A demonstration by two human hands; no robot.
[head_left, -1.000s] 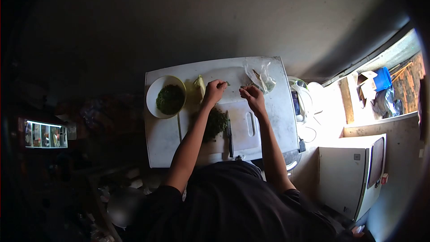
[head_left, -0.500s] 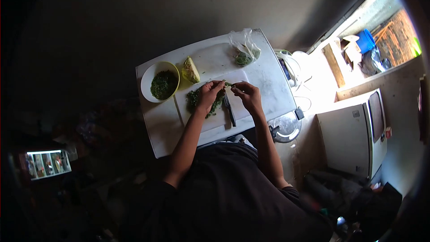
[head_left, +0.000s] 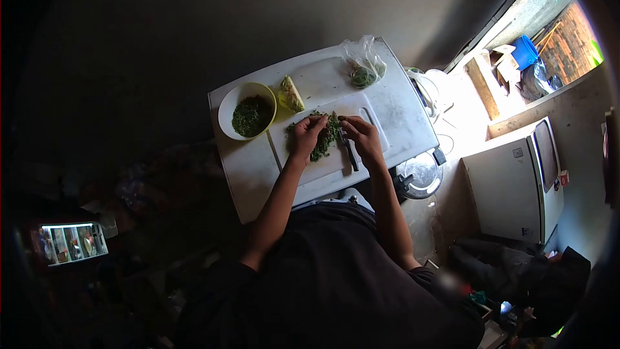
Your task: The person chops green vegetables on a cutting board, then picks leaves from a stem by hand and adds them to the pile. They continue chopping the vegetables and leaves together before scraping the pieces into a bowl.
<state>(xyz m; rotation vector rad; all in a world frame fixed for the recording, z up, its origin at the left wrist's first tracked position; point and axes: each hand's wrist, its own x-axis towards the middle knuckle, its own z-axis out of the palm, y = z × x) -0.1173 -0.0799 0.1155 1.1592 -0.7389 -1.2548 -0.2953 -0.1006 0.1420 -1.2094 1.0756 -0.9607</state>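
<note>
2 hands: left hand [head_left: 306,137], right hand [head_left: 363,138], fingers pinched narrow, contents unclear
Cutting board [head_left: 354,104]: chopped herbs [head_left: 320,151], knife [head_left: 351,154]
Bowl [head_left: 227,115]: chopped greens [head_left: 252,116]

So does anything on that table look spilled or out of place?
Nothing much stands out. The bowl sits upright, and the knife lies beside the chopped greens on the cutting board. Only some tiny dark specks near the pale green wedge look slightly untidy.
</note>
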